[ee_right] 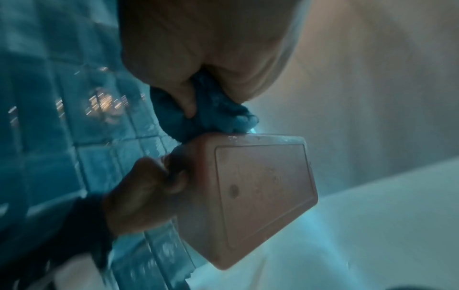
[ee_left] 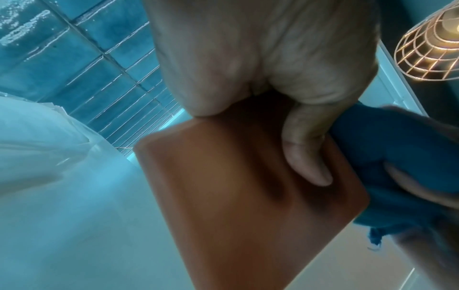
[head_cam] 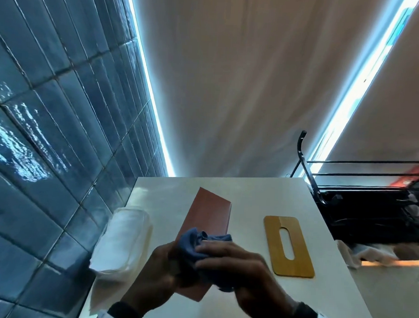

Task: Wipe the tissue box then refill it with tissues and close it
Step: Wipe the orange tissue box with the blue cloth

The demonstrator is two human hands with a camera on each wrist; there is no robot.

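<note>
- The tissue box (head_cam: 207, 221) is a smooth reddish-brown rectangular box with rounded corners, in the lower middle of the head view, lifted and tilted above the white table (head_cam: 245, 203).
- The left hand (head_cam: 158, 274) grips the near end of the box, with the thumb lying flat on one face in the left wrist view.
- The right hand (head_cam: 242, 268) holds a crumpled blue cloth (head_cam: 200, 245), soft and fuzzy, with curled fingers and presses it on the box.
- The wooden lid (head_cam: 288, 246), flat with an oval slot, lies on the table at the right.
- The tissue pack (head_cam: 123, 239), in clear wrinkled plastic, lies at the left, near the glossy blue tile wall (head_cam: 49, 127).
</note>
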